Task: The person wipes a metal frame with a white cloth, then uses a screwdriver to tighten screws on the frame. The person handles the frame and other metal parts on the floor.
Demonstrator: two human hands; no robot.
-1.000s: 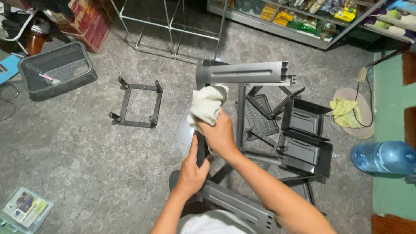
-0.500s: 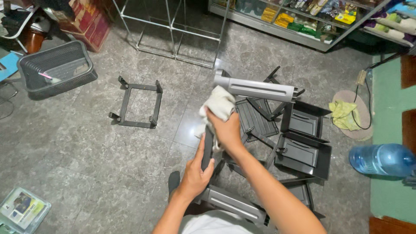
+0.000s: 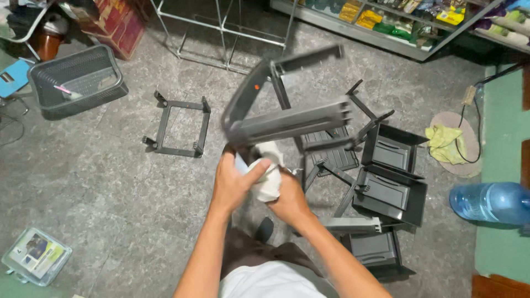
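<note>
I hold a grey plastic frame (image 3: 287, 122) tilted up in front of me; it is blurred by motion. My left hand (image 3: 236, 177) grips its lower end, with the fingers lying over a white cloth (image 3: 269, 182). My right hand (image 3: 289, 197) clutches that cloth from below, pressed against the frame. Both hands touch each other around the cloth.
On the stone floor lie a small grey wheeled base (image 3: 178, 127), several dark grey drawers (image 3: 393, 150) and loose frame parts to the right. A grey basket (image 3: 77, 83) sits far left, a clear box (image 3: 36, 257) near left, a yellow rag (image 3: 446, 143) and blue water bottle (image 3: 491, 202) right.
The frame has swung up and tilted, its top bar now angled to the upper right. My left hand rose from the frame's leg to join the right hand at the cloth.
</note>
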